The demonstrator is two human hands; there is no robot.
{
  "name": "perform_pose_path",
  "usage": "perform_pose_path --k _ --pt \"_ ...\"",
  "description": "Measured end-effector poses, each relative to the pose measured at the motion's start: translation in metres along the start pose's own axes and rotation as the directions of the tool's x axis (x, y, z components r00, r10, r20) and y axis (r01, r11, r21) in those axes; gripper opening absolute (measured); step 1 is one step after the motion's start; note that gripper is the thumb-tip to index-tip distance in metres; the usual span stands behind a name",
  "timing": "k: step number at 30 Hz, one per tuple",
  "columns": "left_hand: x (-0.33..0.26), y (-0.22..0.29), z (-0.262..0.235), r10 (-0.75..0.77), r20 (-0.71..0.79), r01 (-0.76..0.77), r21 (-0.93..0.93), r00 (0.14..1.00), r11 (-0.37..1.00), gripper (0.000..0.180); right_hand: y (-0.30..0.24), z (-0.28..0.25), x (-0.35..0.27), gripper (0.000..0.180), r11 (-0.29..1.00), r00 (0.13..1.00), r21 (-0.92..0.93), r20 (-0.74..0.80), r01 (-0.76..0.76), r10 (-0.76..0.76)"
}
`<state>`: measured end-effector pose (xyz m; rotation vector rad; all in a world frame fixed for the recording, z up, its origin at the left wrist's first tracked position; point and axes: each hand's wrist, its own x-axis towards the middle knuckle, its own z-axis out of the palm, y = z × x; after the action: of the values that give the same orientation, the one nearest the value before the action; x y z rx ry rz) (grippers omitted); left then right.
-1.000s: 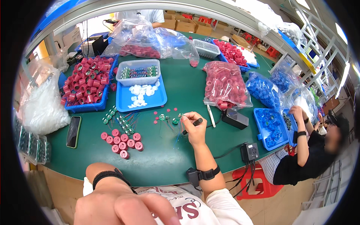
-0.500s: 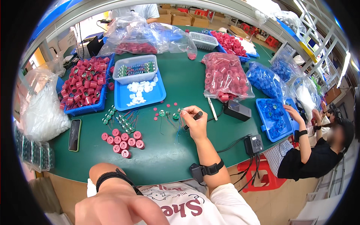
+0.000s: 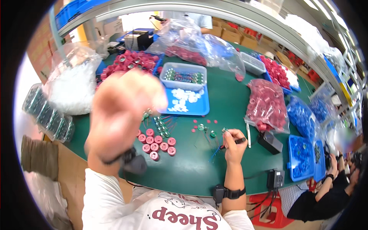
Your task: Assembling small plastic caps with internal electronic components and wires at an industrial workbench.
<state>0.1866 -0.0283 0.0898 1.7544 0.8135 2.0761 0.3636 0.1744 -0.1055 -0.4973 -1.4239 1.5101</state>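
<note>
My left hand point(image 3: 124, 105) is raised close to the camera over the left of the table, smeared by motion, so its fingers cannot be made out. It hides part of the bin of red caps behind it. Over the green table, my right hand point(image 3: 234, 146) is closed around a black pen-shaped tool point(image 3: 240, 141). At its fingertips is a small green circuit board point(image 3: 224, 130). Just left of it lie more small boards point(image 3: 212, 133) with thin wires and several tiny red discs point(image 3: 201, 127). Several red round caps point(image 3: 155, 147) stand grouped between my hands, beside wired boards point(image 3: 161, 126).
A blue tray point(image 3: 199, 109) holds white pieces and a clear tub point(image 3: 184, 86) of boards. White tweezers point(image 3: 248, 135), a bag of red caps point(image 3: 267, 105) and a black box point(image 3: 270, 142) lie to the right. Beyond them, a co-worker point(image 3: 320, 197) sits by a blue bin point(image 3: 300, 174).
My left hand has swung up from the lower edge to over the left of the table. The view has shifted left. My right hand keeps hold of the black tool and the board.
</note>
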Motion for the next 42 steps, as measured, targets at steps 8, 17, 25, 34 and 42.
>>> perform_pose_path --k 8,17,25,34,42 --pt "-0.012 -0.17 -0.12 -0.664 -0.256 0.482 0.858 0.703 0.179 0.017 -0.006 0.009 -0.003 0.005 0.997 0.998 0.053 0.046 -0.049 0.047" --pt "-0.031 -0.248 -0.112 -0.721 -0.524 0.509 0.816 0.453 -0.274 0.03 -0.007 0.009 -0.001 0.006 0.971 0.993 0.212 0.074 -0.109 0.095" --pt "-0.031 -0.206 -0.079 -0.553 -0.392 0.67 0.544 0.736 0.506 0.015 -0.007 0.006 0.0 0.006 0.912 0.966 0.332 0.171 -0.24 0.192" --pt "-0.079 -0.134 0.02 -0.802 -0.099 0.79 -0.136 0.589 0.597 0.021 -0.03 0.027 -0.014 0.005 0.962 0.964 0.211 0.236 -0.171 0.12" --pt "-0.094 -0.136 0.026 -0.714 -0.132 0.718 -0.017 0.688 0.695 0.02 -0.038 0.041 -0.023 0.008 0.987 0.977 -0.13 0.177 -0.098 0.12"
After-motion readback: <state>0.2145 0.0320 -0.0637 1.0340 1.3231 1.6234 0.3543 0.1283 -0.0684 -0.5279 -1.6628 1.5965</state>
